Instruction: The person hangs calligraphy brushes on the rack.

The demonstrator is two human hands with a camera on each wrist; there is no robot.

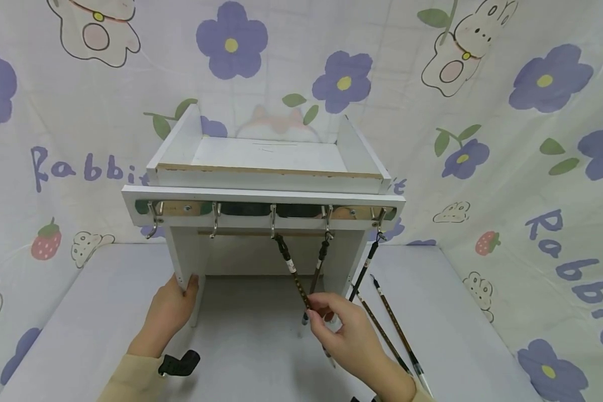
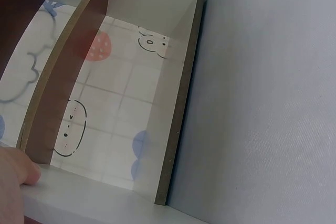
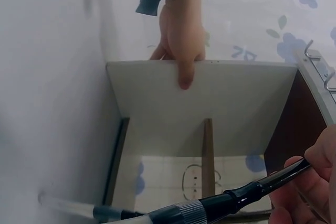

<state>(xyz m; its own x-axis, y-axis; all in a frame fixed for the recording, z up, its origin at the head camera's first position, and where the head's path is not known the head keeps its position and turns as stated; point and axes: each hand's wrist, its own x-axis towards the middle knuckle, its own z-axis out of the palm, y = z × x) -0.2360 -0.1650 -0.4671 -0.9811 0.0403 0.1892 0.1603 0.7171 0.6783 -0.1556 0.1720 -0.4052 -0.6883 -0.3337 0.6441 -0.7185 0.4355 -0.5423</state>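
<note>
A white wooden shelf stand (image 1: pixel 276 181) carries a row of metal hooks (image 1: pixel 215 218) along its front. Gripping the stand's left side panel (image 1: pixel 184 257) is my left hand (image 1: pixel 166 312), its thumb on the inner face, as the right wrist view shows. My right hand (image 1: pixel 349 335) pinches the handle of a calligraphy brush (image 1: pixel 295 273), whose top end is right at the middle hook. The brush slants down to the right, and its dark ferrule and clear cap (image 3: pixel 220 208) show in the right wrist view. Two more brushes (image 1: pixel 321 259) hang from the hooks at the right.
Two loose brushes (image 1: pixel 399 329) lie on the white table (image 1: pixel 462 335), right of the stand. A printed cloth (image 1: pixel 281 33) with flowers and rabbits rises behind and at both sides. Inside the stand, wooden crosspieces (image 2: pixel 181 103) join the side panels.
</note>
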